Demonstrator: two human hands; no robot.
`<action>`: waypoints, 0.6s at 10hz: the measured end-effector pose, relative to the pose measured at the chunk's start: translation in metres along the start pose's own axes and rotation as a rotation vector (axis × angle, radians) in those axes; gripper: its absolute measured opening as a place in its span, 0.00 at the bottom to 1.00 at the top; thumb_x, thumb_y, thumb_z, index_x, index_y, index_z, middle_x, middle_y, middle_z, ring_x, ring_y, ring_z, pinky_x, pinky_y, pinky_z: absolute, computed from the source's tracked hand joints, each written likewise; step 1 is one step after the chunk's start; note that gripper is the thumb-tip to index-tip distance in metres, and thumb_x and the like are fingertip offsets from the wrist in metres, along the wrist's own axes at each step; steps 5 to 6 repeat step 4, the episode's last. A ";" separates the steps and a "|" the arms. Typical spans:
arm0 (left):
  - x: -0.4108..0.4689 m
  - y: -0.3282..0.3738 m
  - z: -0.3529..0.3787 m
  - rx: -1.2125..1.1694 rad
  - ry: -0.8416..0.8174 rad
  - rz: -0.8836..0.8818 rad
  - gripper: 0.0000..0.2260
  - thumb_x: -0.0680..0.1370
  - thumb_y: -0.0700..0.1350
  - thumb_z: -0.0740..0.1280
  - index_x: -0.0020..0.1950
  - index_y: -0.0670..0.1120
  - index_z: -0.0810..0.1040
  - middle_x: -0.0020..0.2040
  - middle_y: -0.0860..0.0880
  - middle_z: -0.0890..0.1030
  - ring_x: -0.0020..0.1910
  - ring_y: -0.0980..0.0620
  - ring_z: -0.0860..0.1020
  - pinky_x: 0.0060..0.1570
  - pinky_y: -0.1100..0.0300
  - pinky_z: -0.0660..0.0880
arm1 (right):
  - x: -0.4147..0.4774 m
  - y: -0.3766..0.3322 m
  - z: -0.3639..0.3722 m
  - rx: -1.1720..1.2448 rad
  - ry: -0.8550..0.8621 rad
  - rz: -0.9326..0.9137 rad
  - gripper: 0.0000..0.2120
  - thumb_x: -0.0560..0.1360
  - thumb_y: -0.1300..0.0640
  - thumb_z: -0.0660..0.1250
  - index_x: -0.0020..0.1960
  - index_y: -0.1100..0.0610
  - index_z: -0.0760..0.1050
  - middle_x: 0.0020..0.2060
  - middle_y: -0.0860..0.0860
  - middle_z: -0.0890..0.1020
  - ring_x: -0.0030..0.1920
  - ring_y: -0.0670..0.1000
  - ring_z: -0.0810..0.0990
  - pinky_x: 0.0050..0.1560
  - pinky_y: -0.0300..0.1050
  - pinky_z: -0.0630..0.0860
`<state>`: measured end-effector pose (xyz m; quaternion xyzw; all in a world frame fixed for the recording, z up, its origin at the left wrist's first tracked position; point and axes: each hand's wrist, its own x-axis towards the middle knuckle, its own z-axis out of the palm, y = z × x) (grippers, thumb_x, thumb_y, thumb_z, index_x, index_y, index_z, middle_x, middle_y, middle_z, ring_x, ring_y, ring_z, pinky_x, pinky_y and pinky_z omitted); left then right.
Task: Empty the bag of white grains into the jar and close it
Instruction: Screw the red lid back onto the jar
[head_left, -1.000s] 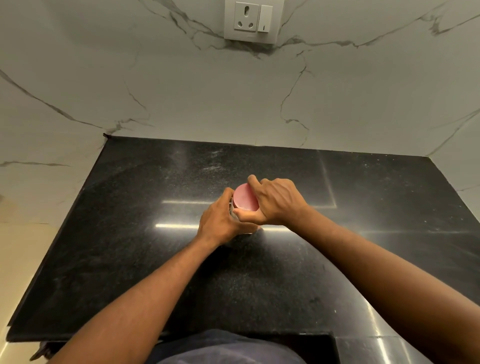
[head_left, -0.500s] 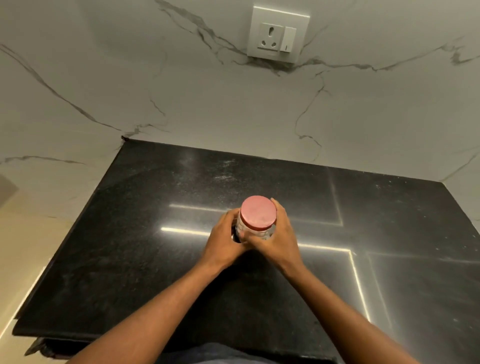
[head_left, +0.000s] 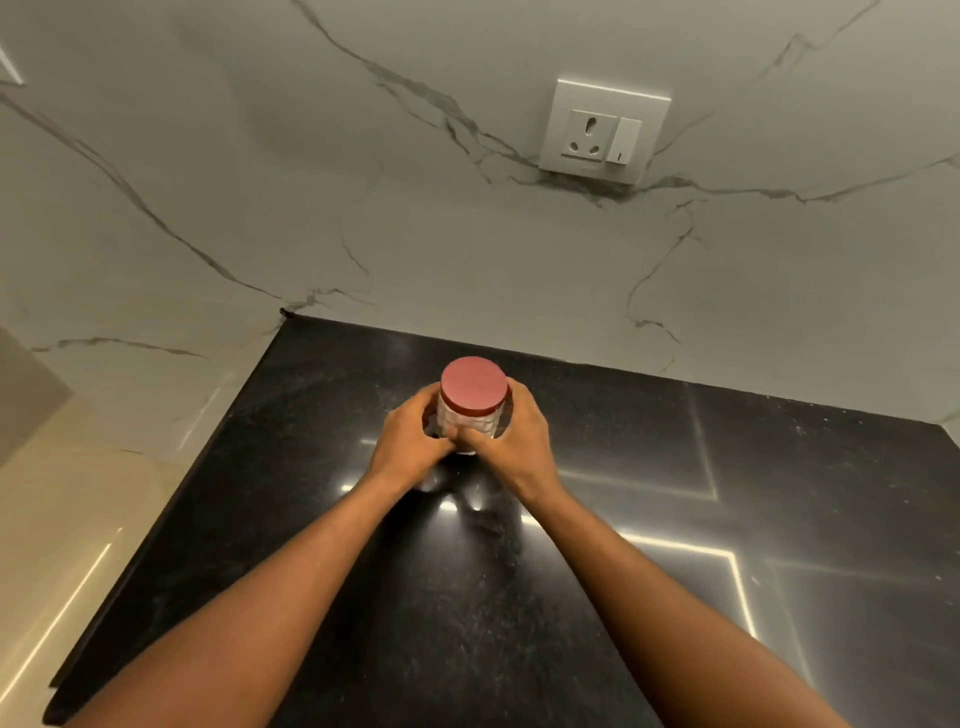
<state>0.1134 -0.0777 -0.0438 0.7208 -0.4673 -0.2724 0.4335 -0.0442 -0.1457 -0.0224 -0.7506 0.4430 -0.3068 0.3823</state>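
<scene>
A clear patterned jar (head_left: 470, 423) with white contents stands upright on the black counter (head_left: 649, 519), toward the back. A red lid (head_left: 473, 384) sits on top of it. My left hand (head_left: 410, 444) wraps the jar's left side and my right hand (head_left: 514, 441) wraps its right side, fingers curled round the body below the lid. No bag of grains is in view.
A white marble wall rises right behind the counter, with a socket and switch plate (head_left: 602, 132) up on it. The counter's left edge (head_left: 171, 499) drops off to a beige floor. Bright light strips reflect on the counter's right part.
My right hand has left the lid and come down to grip the jar's side. The jar sits further back toward the wall, and the camera view has tilted up.
</scene>
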 end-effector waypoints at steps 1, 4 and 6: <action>0.018 -0.004 -0.003 0.011 -0.022 0.003 0.36 0.70 0.41 0.84 0.76 0.48 0.74 0.68 0.49 0.83 0.63 0.58 0.79 0.60 0.73 0.75 | 0.013 0.004 0.006 -0.037 -0.002 0.020 0.41 0.66 0.43 0.81 0.74 0.52 0.68 0.65 0.49 0.78 0.64 0.48 0.77 0.67 0.51 0.78; 0.011 0.009 -0.009 0.099 -0.080 -0.067 0.44 0.74 0.48 0.82 0.85 0.46 0.62 0.81 0.43 0.70 0.80 0.44 0.69 0.76 0.50 0.68 | 0.004 0.008 0.008 -0.105 0.017 0.046 0.42 0.71 0.46 0.78 0.79 0.51 0.62 0.74 0.51 0.73 0.72 0.51 0.74 0.70 0.48 0.72; 0.011 0.009 -0.009 0.099 -0.080 -0.067 0.44 0.74 0.48 0.82 0.85 0.46 0.62 0.81 0.43 0.70 0.80 0.44 0.69 0.76 0.50 0.68 | 0.004 0.008 0.008 -0.105 0.017 0.046 0.42 0.71 0.46 0.78 0.79 0.51 0.62 0.74 0.51 0.73 0.72 0.51 0.74 0.70 0.48 0.72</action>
